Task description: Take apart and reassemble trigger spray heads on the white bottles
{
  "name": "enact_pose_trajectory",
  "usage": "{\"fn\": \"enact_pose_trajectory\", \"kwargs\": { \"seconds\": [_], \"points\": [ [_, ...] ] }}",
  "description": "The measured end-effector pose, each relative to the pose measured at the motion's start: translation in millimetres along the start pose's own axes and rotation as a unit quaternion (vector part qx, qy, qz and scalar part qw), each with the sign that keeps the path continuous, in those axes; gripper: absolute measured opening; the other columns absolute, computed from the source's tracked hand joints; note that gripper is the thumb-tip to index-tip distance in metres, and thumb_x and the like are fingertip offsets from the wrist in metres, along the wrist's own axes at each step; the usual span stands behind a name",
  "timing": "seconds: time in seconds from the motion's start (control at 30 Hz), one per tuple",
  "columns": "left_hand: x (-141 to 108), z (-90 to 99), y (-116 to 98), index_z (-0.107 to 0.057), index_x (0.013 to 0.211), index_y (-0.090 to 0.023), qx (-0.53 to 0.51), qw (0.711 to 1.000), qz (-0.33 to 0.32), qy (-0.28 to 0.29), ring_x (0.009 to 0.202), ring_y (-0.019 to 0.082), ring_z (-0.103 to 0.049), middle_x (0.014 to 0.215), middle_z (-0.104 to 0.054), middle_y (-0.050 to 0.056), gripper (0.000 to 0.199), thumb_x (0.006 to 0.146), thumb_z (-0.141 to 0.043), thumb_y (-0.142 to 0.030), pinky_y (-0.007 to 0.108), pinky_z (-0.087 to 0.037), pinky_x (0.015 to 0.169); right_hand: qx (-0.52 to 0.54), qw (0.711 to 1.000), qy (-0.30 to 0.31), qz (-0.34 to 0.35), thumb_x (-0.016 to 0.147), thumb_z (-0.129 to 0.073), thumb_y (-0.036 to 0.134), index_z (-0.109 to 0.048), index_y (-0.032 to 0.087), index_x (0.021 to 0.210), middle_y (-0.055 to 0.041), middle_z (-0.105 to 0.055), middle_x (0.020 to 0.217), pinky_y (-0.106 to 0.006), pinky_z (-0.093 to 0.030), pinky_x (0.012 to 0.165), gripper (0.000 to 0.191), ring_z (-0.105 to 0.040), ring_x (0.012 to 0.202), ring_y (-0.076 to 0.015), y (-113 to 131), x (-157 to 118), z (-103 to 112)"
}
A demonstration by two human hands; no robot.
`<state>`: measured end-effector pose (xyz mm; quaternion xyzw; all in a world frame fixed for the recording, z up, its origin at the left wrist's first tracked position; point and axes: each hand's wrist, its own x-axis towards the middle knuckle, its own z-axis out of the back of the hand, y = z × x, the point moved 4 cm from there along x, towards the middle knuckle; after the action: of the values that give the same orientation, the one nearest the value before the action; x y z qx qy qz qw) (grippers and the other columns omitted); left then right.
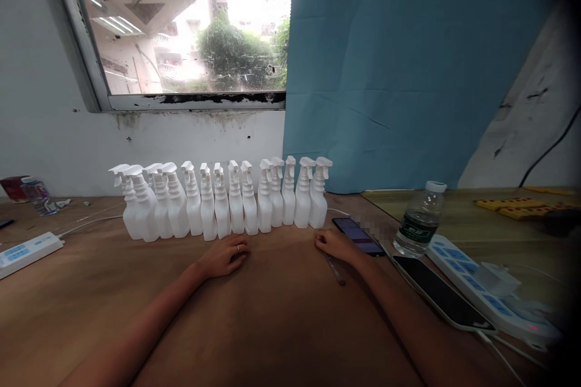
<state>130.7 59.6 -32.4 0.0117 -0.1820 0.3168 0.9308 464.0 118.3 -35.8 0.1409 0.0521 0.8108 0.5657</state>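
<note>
Bare forearms (149, 320) stretch from the lower edge of the frame across a flat brown surface (267, 326), the two hands resting well apart before a row of white plastic spray bottles with white trigger heads (221, 208). The left hand (221, 258), a slim ring (238, 248) on one finger, lies palm down with nothing visible in its loosely bent fingers, just in front of the middle of the row; whether it touches the bottles cannot be told. The right hand (336, 246) is curled near the row's right end beside a slender dark pen-like stick (335, 269), and whether its fingers grip anything cannot be seen. The spray bottles stand upright, close together, below a weathered metal-framed window (195, 42) and the edge of a plain blue curtain (399, 66). Beside the right hand lies a dark phone with a lit purplish screen (356, 234); farther right are a clear water bottle with a dark green label and white cap (420, 224), a black-screened phone with a pale rim (442, 290) and a long white power strip with blue socket panels (472, 280). At far left sits another white-and-blue power strip (29, 255).
</note>
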Motion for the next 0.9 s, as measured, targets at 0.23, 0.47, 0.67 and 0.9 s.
{"fn": "enact_pose_trajectory", "kwargs": {
  "seconds": [0.23,0.47,0.67,0.9],
  "points": [
    [-1.0,-0.1,-0.4,-0.061,0.108,-0.021,-0.006,1.0,0.0,-0.005,0.096,0.02,-0.055,0.105,-0.06,0.007,0.025,0.095,-0.04,-0.027,0.034,-0.045,0.086,-0.019,0.997,-0.044,-0.063,0.084,-0.05,0.027,-0.055,0.018,0.067,-0.0065,-0.064,0.071,-0.027,-0.026,0.057,0.02,-0.056,0.064,-0.0178,-14.4,-2.0,12.7],
    [-0.8,-0.1,-0.4,-0.06,0.107,-0.021,-0.008,1.0,-0.002,-0.016,0.095,0.021,-0.055,0.104,-0.06,0.008,0.025,0.095,-0.039,-0.026,0.035,-0.045,0.085,0.077,0.958,-0.234,-0.145,0.081,-0.056,0.04,-0.048,0.015,0.11,-0.0161,-0.061,0.112,-0.032,-0.042,0.079,0.039,-0.059,0.102,-0.0276,-20.1,12.6,12.7],
    [-2.1,2.0,-1.6,-0.06,0.108,-0.022,-0.018,1.0,0.007,-0.005,0.097,0.021,-0.054,0.107,-0.059,0.007,0.023,0.095,-0.041,-0.026,0.034,-0.045,0.087,0.101,0.96,-0.223,-0.135,0.081,-0.056,0.038,-0.049,0.015,0.112,-0.0166,-0.062,0.111,-0.032,-0.044,0.081,0.039,-0.059,0.104,-0.0287,-21.3,23.9,1.8],
    [-3.6,2.5,-1.6,-0.059,0.112,-0.022,-0.024,1.0,0.015,0.011,0.099,0.021,-0.052,0.11,-0.057,0.007,0.026,0.096,-0.04,-0.028,0.035,-0.044,0.087,0.116,0.954,-0.239,-0.141,0.084,-0.049,0.034,-0.055,0.018,0.093,-0.01,-0.067,0.091,-0.03,-0.042,0.072,0.019,-0.064,0.083,-0.0238,-28.8,23.2,4.5]
  ]
}}
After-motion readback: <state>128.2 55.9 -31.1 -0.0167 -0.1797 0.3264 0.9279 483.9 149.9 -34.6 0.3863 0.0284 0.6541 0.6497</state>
